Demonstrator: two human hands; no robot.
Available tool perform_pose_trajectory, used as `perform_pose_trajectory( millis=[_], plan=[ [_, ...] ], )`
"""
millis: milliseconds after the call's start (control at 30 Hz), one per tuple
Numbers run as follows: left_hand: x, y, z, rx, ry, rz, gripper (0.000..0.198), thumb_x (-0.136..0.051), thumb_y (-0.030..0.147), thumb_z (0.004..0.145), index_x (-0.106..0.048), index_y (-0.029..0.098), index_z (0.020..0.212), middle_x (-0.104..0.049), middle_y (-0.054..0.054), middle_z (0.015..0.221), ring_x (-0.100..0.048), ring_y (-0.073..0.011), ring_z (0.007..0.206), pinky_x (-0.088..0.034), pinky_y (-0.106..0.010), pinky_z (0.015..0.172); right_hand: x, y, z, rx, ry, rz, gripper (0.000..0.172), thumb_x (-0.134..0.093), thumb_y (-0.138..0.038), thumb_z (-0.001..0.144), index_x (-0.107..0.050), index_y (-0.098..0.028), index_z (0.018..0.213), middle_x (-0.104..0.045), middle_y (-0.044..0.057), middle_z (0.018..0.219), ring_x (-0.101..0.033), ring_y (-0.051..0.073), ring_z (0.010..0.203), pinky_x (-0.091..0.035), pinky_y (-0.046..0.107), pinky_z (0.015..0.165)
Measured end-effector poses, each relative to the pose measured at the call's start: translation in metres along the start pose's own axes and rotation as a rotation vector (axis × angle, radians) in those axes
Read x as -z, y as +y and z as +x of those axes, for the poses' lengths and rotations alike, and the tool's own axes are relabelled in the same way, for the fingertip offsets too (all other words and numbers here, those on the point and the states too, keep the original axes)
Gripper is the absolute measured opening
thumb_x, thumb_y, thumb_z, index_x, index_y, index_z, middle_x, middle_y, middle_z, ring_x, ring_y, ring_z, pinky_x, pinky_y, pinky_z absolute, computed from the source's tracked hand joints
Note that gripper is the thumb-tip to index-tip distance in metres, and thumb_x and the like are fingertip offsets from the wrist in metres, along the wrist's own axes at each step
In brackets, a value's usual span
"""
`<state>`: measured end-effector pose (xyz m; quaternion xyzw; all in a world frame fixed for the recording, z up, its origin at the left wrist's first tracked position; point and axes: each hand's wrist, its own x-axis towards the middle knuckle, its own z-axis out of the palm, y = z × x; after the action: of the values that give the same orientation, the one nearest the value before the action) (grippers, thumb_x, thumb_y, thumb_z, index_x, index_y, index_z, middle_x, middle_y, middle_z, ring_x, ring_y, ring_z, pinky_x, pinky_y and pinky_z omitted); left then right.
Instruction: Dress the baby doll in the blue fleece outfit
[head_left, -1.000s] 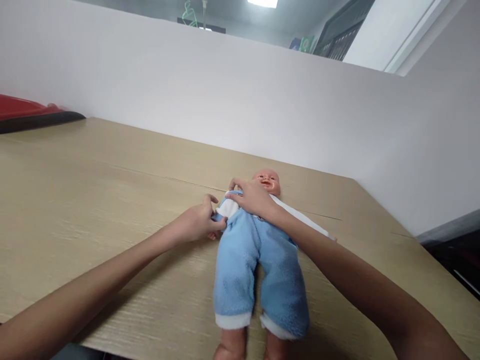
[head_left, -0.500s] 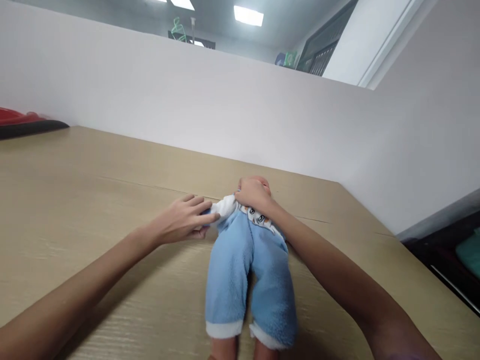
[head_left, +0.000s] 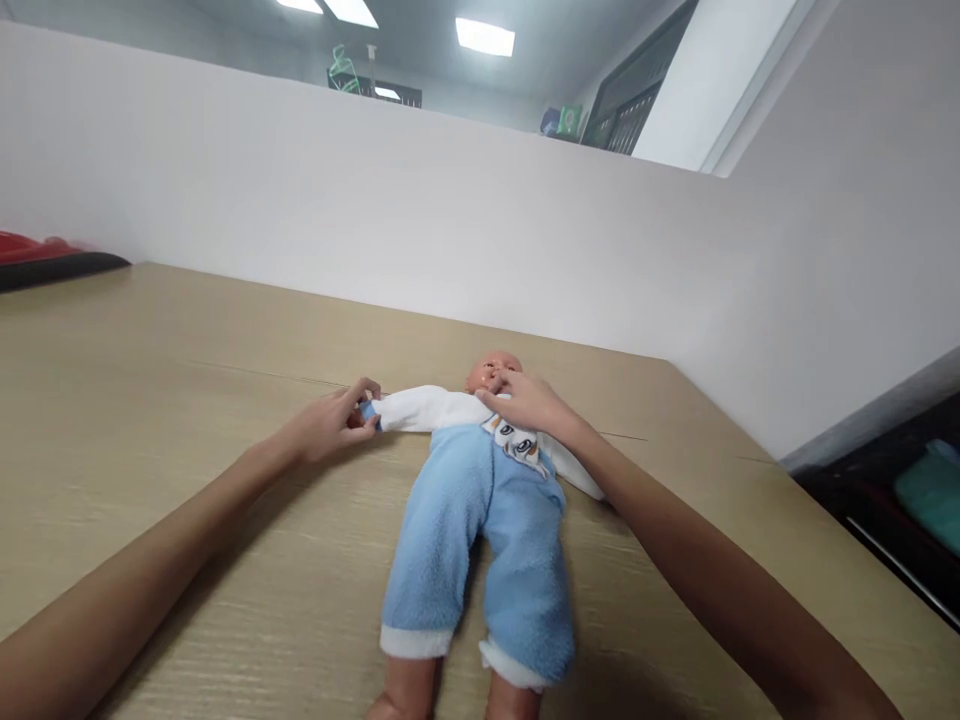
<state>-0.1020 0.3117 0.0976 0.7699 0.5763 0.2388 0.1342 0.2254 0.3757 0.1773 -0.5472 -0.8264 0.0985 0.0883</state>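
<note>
A baby doll [head_left: 491, 370] lies on its back on the wooden table [head_left: 187, 420], head away from me. It wears a blue fleece suit [head_left: 480, 520] with white sleeves and white leg cuffs. My left hand [head_left: 330, 425] is closed on the blue cuff of the doll's sleeve [head_left: 420, 408], which is stretched out to the left. My right hand [head_left: 525, 400] rests on the doll's chest by the collar, fingers curled against the fabric just below the face. The doll's bare legs run off the bottom edge.
A white partition wall [head_left: 450, 240] stands along the far side of the table. A red and black object [head_left: 45, 260] lies at the far left. The table's right edge drops to a dark area holding a teal item [head_left: 930, 495].
My left hand has drawn the white sleeve out straight to the left, away from the doll's body. My right hand slid off the face to the collar, and the face shows again.
</note>
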Motion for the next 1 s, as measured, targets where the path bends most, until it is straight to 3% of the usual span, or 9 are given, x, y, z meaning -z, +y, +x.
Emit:
perform_pose_trajectory(
  millis=[167, 367, 500, 567, 667, 733, 800, 900, 1000],
  plan=[
    [-0.001, -0.002, 0.001, 0.015, -0.031, 0.018, 0.046, -0.049, 0.057, 0.096, -0.055, 0.023, 0.127, -0.069, -0.001, 0.085, -0.062, -0.0223, 0.072, -0.043, -0.032, 0.071, 0.001, 0.02, -0.041, 0.088, -0.096, 0.382, 0.049, -0.064, -0.055, 0.098, -0.067, -0.022, 0.134, -0.071, 0.01, 0.143, -0.066, 0.031, 0.129, -0.05, 0.04, 0.107],
    [-0.001, 0.001, -0.001, 0.032, -0.046, 0.057, 0.051, -0.043, 0.058, 0.1, -0.055, 0.021, 0.132, -0.068, -0.002, 0.084, -0.065, -0.026, 0.078, -0.045, -0.034, 0.073, -0.002, 0.064, -0.094, 0.144, -0.136, 0.447, 0.044, -0.067, -0.061, 0.095, -0.072, -0.023, 0.117, -0.077, 0.007, 0.116, -0.07, 0.029, 0.105, -0.053, 0.037, 0.09],
    [-0.005, -0.006, -0.002, -0.036, -0.036, 0.081, 0.047, -0.042, 0.055, 0.102, -0.057, 0.019, 0.129, -0.071, -0.008, 0.102, -0.067, -0.0286, 0.09, -0.049, -0.038, 0.082, -0.009, 0.091, -0.117, 0.184, -0.172, 0.498, 0.04, -0.063, -0.058, 0.099, -0.068, -0.023, 0.117, -0.073, 0.004, 0.1, -0.067, 0.024, 0.092, -0.052, 0.036, 0.085],
    [-0.007, -0.012, 0.0, -0.106, -0.005, 0.086, 0.043, -0.043, 0.052, 0.102, -0.059, 0.019, 0.125, -0.07, -0.011, 0.114, -0.066, -0.0306, 0.1, -0.05, -0.042, 0.091, -0.016, 0.102, -0.126, 0.203, -0.12, 0.47, 0.034, -0.064, -0.053, 0.099, -0.068, -0.024, 0.118, -0.074, 0.004, 0.104, -0.067, 0.024, 0.095, -0.051, 0.038, 0.089],
    [-0.008, -0.008, 0.006, -0.218, 0.123, 0.124, 0.037, -0.045, 0.048, 0.101, -0.063, 0.019, 0.115, -0.065, -0.014, 0.125, -0.06, -0.0344, 0.115, -0.047, -0.05, 0.103, -0.028, 0.12, -0.138, 0.265, 0.063, 0.355, 0.026, -0.067, -0.044, 0.098, -0.068, -0.025, 0.117, -0.073, 0.008, 0.116, -0.067, 0.027, 0.107, -0.051, 0.043, 0.099],
    [-0.006, 0.014, 0.014, -0.271, 0.241, 0.117, 0.032, -0.046, 0.045, 0.102, -0.063, 0.019, 0.111, -0.065, -0.014, 0.125, -0.058, -0.0344, 0.12, -0.044, -0.053, 0.108, -0.034, 0.134, -0.145, 0.304, 0.188, 0.248, 0.029, -0.069, -0.041, 0.097, -0.067, -0.027, 0.122, -0.071, 0.011, 0.126, -0.064, 0.031, 0.12, -0.048, 0.049, 0.108],
    [-0.005, 0.052, 0.021, -0.33, 0.311, 0.056, 0.027, -0.046, 0.042, 0.105, -0.062, 0.02, 0.111, -0.065, -0.012, 0.121, -0.058, -0.0317, 0.12, -0.043, -0.05, 0.11, -0.035, 0.152, -0.15, 0.313, 0.229, 0.165, 0.04, -0.072, -0.04, 0.094, -0.065, -0.029, 0.132, -0.065, 0.013, 0.139, -0.059, 0.034, 0.132, -0.045, 0.053, 0.114],
    [-0.009, 0.127, 0.034, -0.533, 0.179, -0.024, 0.022, -0.05, 0.038, 0.108, -0.062, 0.022, 0.117, -0.067, -0.009, 0.124, -0.059, -0.027, 0.119, -0.045, -0.043, 0.107, -0.029, 0.179, -0.156, 0.271, 0.172, 0.146, 0.06, -0.078, -0.039, 0.088, -0.058, -0.03, 0.143, -0.062, 0.012, 0.149, -0.057, 0.036, 0.138, -0.047, 0.054, 0.115],
    [-0.028, 0.191, 0.05, -0.688, -0.006, 0.108, 0.027, -0.056, 0.043, 0.106, -0.066, 0.022, 0.12, -0.069, -0.01, 0.126, -0.058, -0.0295, 0.123, -0.043, -0.044, 0.11, -0.019, 0.198, -0.162, 0.155, 0.097, 0.211, 0.062, -0.078, -0.042, 0.088, -0.057, -0.028, 0.145, -0.069, 0.011, 0.141, -0.066, 0.035, 0.128, -0.053, 0.05, 0.109]
  ],
)
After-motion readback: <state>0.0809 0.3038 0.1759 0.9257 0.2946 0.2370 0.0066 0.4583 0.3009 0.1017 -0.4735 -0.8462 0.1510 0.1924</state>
